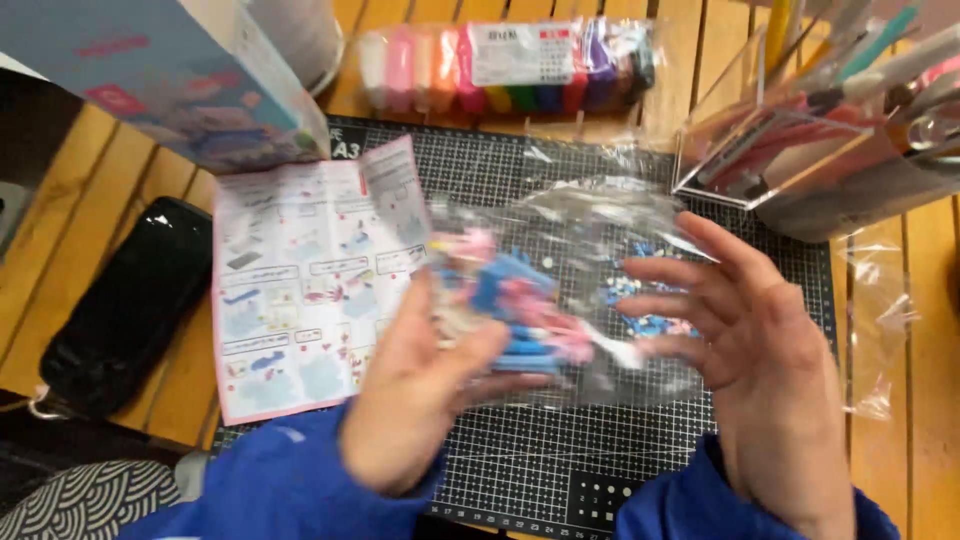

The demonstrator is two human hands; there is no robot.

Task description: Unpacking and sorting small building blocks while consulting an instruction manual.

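Hovering over the black cutting mat (520, 470), both hands worked a clear plastic bag (590, 250) of small blue and pink pieces. Left hand (410, 400) cupped it from below, fingers curled around the clustered pieces, grip closed on the bag. Right hand (760, 350) stood beside it, palm inward, fingers spread and loose, touching the bag's far side at most. An instruction sheet (300, 290) lay on the mat's left edge, a black case (130, 300) on the wooden table (930, 330), a pack of coloured clay sticks (510, 65) beyond.
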